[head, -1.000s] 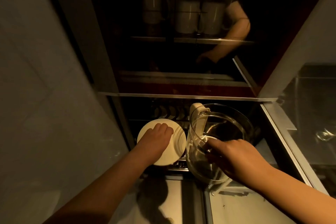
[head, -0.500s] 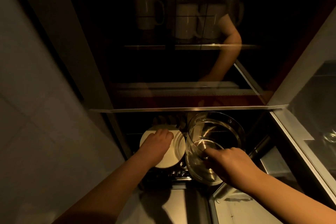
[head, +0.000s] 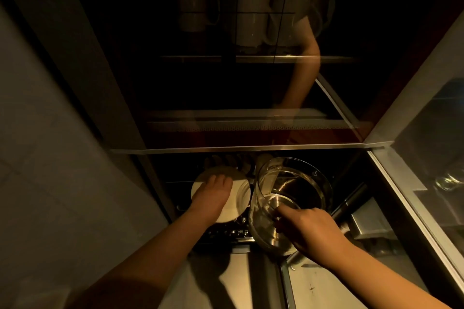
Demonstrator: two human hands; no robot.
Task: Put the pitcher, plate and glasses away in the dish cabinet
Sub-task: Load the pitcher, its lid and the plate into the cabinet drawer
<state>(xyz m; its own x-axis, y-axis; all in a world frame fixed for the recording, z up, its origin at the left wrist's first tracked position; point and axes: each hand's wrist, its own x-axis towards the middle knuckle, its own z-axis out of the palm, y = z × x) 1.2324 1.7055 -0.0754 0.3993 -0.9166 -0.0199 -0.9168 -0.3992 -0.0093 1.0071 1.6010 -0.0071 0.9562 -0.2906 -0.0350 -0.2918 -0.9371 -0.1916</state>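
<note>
Left hand [head: 213, 195]: lies flat on the round white plate [head: 237, 198], fingers straight and together, palm covering the plate's left and middle part. The plate sits low in the open dark dish cabinet [head: 251, 108], over a metal wire rack [head: 227, 233] whose prongs show just below it.

Right hand [head: 307, 231]: fingers curled over the near rim of the clear glass pitcher [head: 288, 195], gripping it. The pitcher is tilted, its wide mouth facing up toward the camera, its pale handle [head: 263, 160] at the far left side. It stands just right of the plate, close beside it; whether they touch cannot be told.

Row of pale upright dishes [head: 226, 160]: behind the plate, dim, on the lower rack.

White handled mugs [head: 251, 22]: grouped on the upper shelf [head: 251, 57] of the cabinet, seen through reflections of an arm.

Glass cabinet door [head: 426, 170]: open at the right, with a clear glass [head: 449, 180] faintly visible through it.

Pale surface [head: 251, 283]: under both forearms, in the foreground.
</note>
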